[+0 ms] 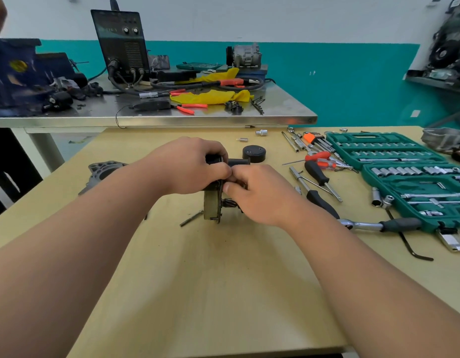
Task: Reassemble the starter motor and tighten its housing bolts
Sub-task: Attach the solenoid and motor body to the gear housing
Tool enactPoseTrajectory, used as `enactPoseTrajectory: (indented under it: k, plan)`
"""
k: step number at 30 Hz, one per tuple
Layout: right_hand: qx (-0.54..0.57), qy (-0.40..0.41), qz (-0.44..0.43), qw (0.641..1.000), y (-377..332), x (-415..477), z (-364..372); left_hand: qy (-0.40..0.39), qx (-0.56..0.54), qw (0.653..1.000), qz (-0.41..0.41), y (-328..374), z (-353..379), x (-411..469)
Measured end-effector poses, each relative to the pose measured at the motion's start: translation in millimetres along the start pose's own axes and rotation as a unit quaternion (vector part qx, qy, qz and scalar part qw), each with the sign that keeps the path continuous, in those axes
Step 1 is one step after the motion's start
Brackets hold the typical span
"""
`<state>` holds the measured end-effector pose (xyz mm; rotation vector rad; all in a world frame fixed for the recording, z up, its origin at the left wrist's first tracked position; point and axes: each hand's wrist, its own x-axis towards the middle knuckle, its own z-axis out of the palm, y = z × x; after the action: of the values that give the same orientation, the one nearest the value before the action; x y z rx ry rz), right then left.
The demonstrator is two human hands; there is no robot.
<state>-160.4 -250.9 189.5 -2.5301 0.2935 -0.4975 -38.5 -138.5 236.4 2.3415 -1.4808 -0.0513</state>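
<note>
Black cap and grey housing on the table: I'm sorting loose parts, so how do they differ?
The black cap is a plain disc; the grey housing is larger, with a holed flange. The cap shows fully beyond the right hand; the housing is partly hidden by the left forearm. Both rest on the table, unheld.

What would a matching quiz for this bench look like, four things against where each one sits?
Things
1. black cap
2. ratchet
3. loose bolt
4. grey housing

Places
A. left of the left hand
B. just beyond the motor
C. at the near edge of the socket case
D. lying left of the motor's base

Pairs: 1-B, 2-C, 3-D, 4-A
</note>
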Motion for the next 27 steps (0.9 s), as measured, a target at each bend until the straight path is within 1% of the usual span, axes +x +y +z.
enactPoseTrajectory:
  k: [5, 13, 18, 27]
  plan:
    - [0.021, 0.005, 0.007, 1.0, -3, 0, -1, 0.0, -0.004, 1.0, 0.008, -2, 2, -1]
    - [0.095, 0.023, 0.014, 0.995, -6, -2, 4, 0.006, -0.032, 0.999, 0.006, -9, 0, -5]
    - [0.058, 0.018, 0.017, 0.998, -6, -1, 3, 0.013, -0.034, 0.999, 0.009, -11, 1, -5]
    - [0.052, 0.021, 0.02, 0.998, -7, -3, 4, 0.009, -0.027, 1.0, 0.012, -9, 1, -5]
